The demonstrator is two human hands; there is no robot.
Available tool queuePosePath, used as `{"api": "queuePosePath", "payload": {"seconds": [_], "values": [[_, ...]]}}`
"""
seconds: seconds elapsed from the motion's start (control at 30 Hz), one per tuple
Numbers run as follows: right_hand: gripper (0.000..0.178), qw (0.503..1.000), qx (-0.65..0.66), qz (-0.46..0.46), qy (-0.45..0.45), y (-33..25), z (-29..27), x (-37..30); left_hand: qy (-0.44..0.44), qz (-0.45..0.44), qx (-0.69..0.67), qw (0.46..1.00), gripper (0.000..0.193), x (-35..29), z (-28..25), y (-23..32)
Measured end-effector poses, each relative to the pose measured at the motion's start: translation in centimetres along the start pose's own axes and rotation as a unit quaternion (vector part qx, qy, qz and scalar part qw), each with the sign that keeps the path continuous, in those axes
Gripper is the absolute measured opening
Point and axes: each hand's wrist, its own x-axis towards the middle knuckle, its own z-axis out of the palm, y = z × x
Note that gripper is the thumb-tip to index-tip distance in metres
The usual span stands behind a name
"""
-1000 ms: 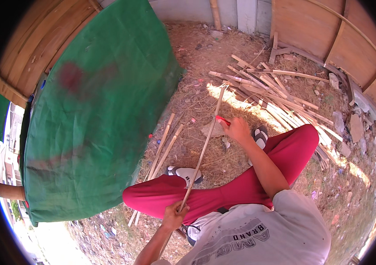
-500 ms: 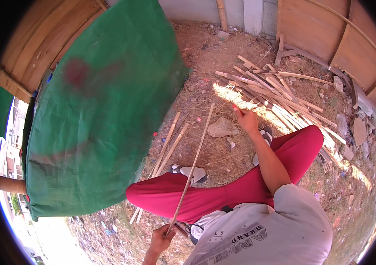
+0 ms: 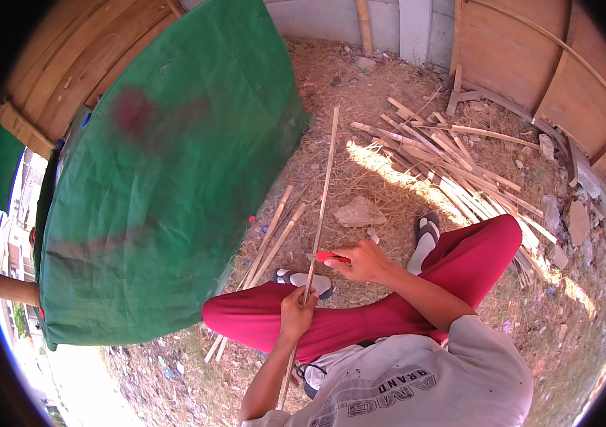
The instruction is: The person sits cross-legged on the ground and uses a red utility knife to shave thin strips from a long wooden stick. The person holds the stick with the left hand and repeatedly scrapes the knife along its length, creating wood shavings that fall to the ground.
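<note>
Against strip [image 3: 325, 178] now, seemingly: knife [image 3: 332, 257]

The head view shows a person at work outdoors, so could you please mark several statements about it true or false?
1. The left hand's grip is closed around a long thin strip. True.
2. The tool in the right hand is blue. False: the right hand's grip holds a red-handled tool.
3. A green sheet fills much of the picture's left side. True.
4. The pile of strips lies at the picture's lower left. False: the pile of strips lies toward the upper right.
5. A pale stone lies on the ground. True.
</note>
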Motion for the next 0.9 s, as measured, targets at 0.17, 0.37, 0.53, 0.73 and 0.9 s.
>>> {"api": "queuePosePath", "payload": {"seconds": [0.17, 0.37, 0.53, 0.73, 0.9], "values": [[0.041, 0.999, -0.035, 0.001, 0.019, 0.6, 0.1, 0.0, -0.038, -0.029, 0.004, 0.999, 0.014, 1.0, 0.0, 3.2], [0.038, 0.998, -0.055, 0.005, 0.031, 1.2, 0.1, 0.3, -0.035, -0.001, 0.057, 0.998, 0.013, -1.3, -0.4, 3.0], [0.036, 0.992, -0.086, 0.073, 0.048, 1.7, -0.7, 1.2, -0.031, -0.005, 0.091, 0.995, 0.015, -3.8, -1.7, 3.7], [0.038, 0.978, -0.114, 0.139, 0.108, 6.0, -1.9, 2.5, -0.079, -0.038, 0.130, 0.988, 0.015, -7.3, -3.3, 3.8], [0.037, 0.946, -0.121, 0.288, 0.091, 10.1, -3.4, 3.6, -0.118, -0.003, 0.134, 0.984, 0.016, -12.2, -5.8, 3.3]]}}
